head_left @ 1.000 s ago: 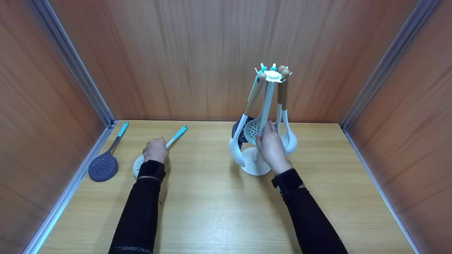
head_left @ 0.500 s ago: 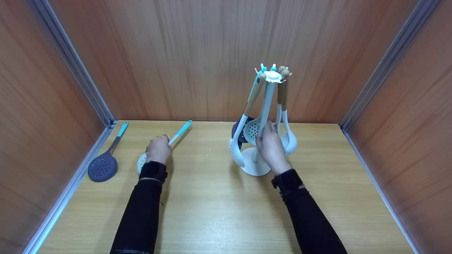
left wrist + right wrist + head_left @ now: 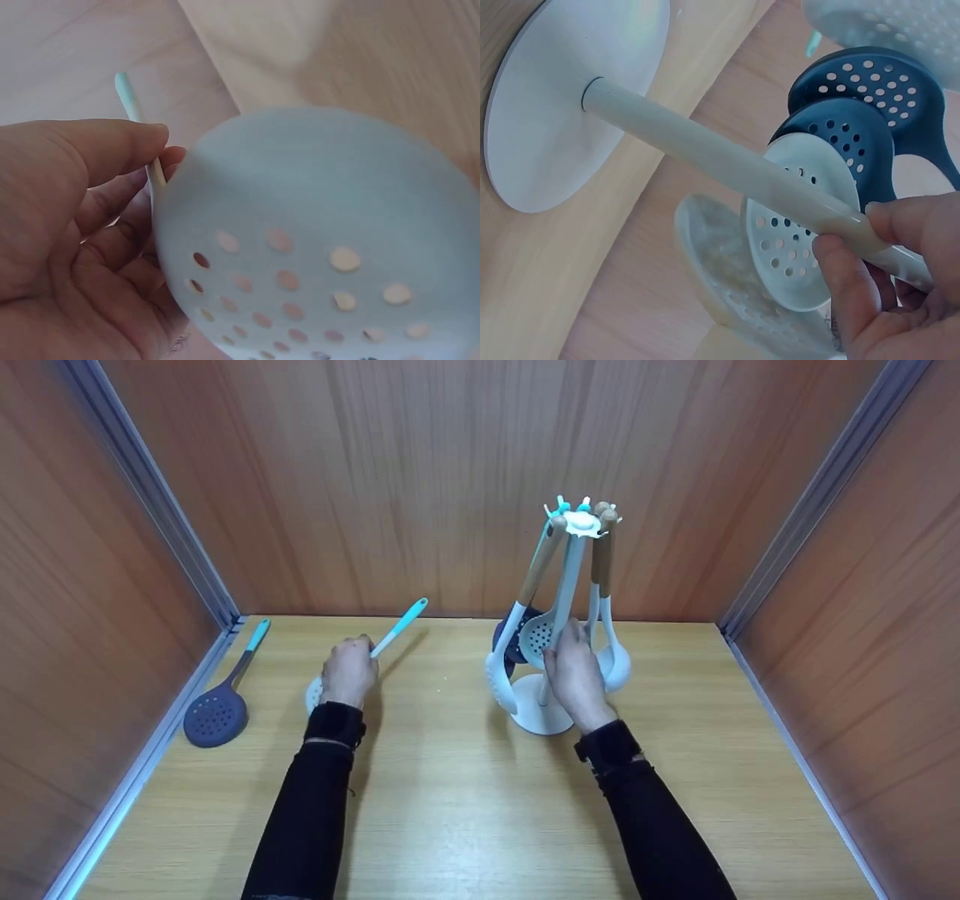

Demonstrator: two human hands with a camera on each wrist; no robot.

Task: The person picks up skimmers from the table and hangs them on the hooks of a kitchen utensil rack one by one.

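Note:
My left hand (image 3: 350,671) grips a pale skimmer (image 3: 322,180) by its neck, between thumb and curled fingers. Its turquoise handle end (image 3: 406,621) points up and to the right, and most of its round perforated head is hidden behind the hand in the head view. On the right, a white utensil stand (image 3: 541,721) stands upright. Around its pole (image 3: 705,146) my right hand (image 3: 577,675) has curled its thumb and fingers. Several utensils hang from the stand: dark blue perforated ones (image 3: 874,86), a pale perforated one (image 3: 799,169) and wooden-handled ones such as a ladle (image 3: 615,664).
A dark skimmer (image 3: 215,716) with a turquoise handle lies on the wooden table (image 3: 450,810) at the left. Wood-grain panels (image 3: 420,472) with grey metal edging (image 3: 154,487) close off the back and both sides.
My left hand has moved right and away from me with the skimmer. The handle end has risen, its shadow now farther from it. My right hand stays at the pole.

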